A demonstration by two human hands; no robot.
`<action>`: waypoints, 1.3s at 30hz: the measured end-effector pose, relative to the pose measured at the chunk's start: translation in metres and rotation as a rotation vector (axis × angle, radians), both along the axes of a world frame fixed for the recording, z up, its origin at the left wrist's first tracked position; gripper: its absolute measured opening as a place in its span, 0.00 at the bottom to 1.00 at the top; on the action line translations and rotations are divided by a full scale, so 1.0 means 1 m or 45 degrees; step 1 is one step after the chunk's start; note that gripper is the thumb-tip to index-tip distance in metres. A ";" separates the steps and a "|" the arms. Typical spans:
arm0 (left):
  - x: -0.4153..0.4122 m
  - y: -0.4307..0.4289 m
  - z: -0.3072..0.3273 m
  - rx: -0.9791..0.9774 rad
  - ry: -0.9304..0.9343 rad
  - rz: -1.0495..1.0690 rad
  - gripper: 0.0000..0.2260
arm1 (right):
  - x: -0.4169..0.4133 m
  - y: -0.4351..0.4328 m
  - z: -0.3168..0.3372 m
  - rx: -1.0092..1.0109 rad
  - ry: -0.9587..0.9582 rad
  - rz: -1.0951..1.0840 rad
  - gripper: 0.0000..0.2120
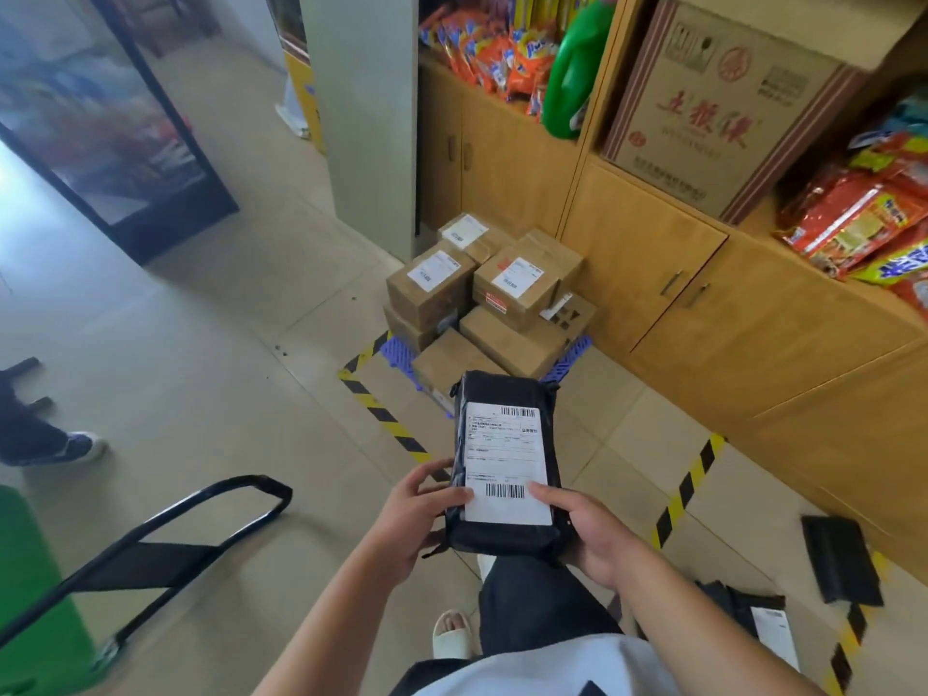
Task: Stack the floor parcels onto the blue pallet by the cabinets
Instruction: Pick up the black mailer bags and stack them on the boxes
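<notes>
Currently, a black parcel (502,459) with a white label is held at the centre of the frame, not yet set down. It is gripped at its near end by both hands. The left hand (407,509) is curled round its left edge. The right hand (587,529) is wrapped under its right edge, with the thumb laid on the label.

Just above the parcel in the frame, the blue pallet (394,350) is seen against the cabinets (668,273). It is already loaded with cardboard boxes (512,288), stacked in at least two layers, so that only its corners are left showing. The task is therefore judged to be well under way.

Toward the lower right of the frame, a flat black package (841,560) and a labelled black bag (753,612) are seen lying on the floor beside the striped tape (683,489). At least these are judged to be left for stacking. A trolley handle (201,519) is seen at lower left, and another person's shoe (80,444) at the left edge.
</notes>
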State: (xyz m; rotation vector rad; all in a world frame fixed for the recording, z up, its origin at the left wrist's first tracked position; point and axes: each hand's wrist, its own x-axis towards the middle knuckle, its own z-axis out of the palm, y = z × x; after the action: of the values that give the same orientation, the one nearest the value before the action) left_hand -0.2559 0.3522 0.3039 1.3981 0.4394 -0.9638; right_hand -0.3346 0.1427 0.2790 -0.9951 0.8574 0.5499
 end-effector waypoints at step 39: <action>0.613 -0.081 -0.092 0.175 0.312 -0.720 0.16 | 0.510 0.008 -0.059 0.180 0.410 -0.893 0.17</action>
State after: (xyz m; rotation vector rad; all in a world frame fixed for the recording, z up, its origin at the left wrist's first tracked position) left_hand 0.3576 0.2713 0.2123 1.5710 0.2956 -1.6008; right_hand 0.1755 0.1507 0.2199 -0.4268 1.3545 0.1593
